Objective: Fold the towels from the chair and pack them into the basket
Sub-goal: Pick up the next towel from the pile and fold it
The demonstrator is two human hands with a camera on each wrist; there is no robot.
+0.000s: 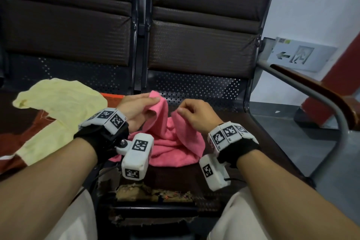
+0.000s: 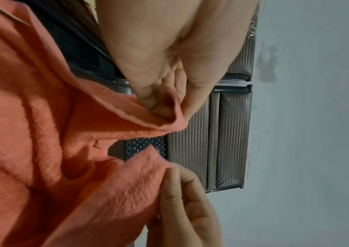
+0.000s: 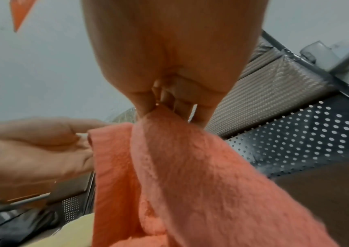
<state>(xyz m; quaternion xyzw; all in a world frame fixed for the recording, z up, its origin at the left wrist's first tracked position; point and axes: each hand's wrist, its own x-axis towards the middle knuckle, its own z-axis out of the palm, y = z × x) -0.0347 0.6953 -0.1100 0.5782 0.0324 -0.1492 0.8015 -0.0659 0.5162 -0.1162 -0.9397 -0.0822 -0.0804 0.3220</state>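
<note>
Both hands pinched raised edges of the fluffy pink terry towel (image 1: 171,142) — left hand (image 1: 136,111) and right hand (image 1: 194,117) close together — its bulk crumpled on the dark padded chair seat (image 1: 243,132). The pale yellow thin towel (image 1: 58,107) lay unfolded beside it. No basket was visible — packing not begun.

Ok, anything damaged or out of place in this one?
Yes: the chair seat's front edge is torn, with its covering ripped and crumbling brown padding exposed, just below the pink towel. The yellow towel lies crumpled, unfolded, to the left. No basket is in view.
</note>
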